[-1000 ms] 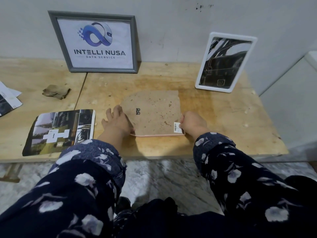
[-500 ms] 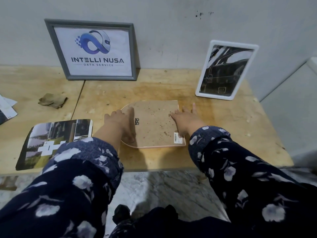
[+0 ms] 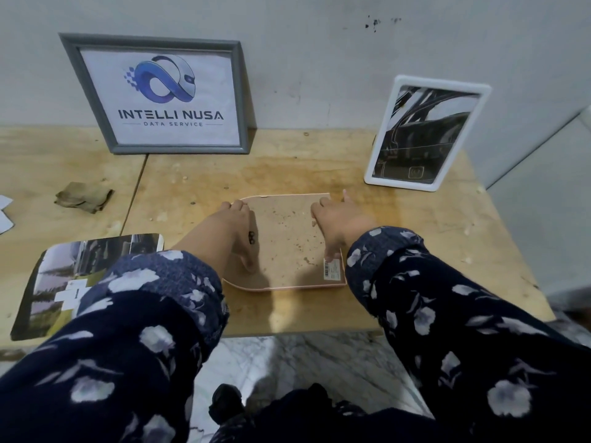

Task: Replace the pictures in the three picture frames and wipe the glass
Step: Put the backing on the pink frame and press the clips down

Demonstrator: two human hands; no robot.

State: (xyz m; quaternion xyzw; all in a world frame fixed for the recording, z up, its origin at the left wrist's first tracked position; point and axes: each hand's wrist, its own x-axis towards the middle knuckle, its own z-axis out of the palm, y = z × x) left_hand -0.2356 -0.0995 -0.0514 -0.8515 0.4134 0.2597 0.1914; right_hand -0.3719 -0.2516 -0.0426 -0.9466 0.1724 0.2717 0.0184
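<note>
Head view: I'm now pressing both my left hand (image 3: 238, 231) and right hand (image 3: 332, 223) fingers-flat on the face-down frame (image 3: 287, 244) mid-table (image 3: 415, 251), having slid up from its near corners, likely seating the backing.

Dim, even indoor light, soft shadows beneath the hands (image 3: 236, 228) on the worktop (image 3: 415, 251), wide-angle bowing at the edges, slight overall softness, no glare
</note>
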